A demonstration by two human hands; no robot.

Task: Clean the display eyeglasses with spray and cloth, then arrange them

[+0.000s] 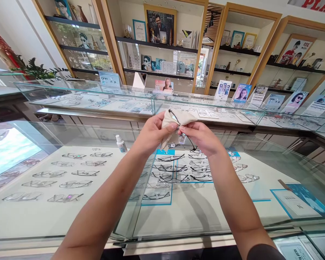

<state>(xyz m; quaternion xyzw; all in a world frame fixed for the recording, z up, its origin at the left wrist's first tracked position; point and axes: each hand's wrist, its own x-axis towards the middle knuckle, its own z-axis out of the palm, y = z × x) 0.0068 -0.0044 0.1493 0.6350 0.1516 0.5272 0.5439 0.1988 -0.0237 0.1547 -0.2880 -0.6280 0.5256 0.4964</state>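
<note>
A pair of dark-framed eyeglasses (190, 143) is held above the glass display counter, partly wrapped in a beige cleaning cloth (188, 116). My left hand (155, 133) is closed on the cloth and the eyeglasses, its thumb pressing near their middle. From the other side, my right hand (202, 136) pinches the same eyeglasses and cloth, fingertips almost meeting the left thumb. One dark end of the frame shows above the thumbs and another part hangs below the right fingers. Cloth and fingers hide most of the lenses. A small white spray bottle (121, 144) stands on the counter left of my hands.
Beneath the glass counter top (178, 231), several rows of eyeglasses (169, 168) lie on display. A printed card (295, 203) is at the right. Farther back runs another glass case (97, 103) with upright advertising cards (223, 90), before wooden wall shelves (157, 45).
</note>
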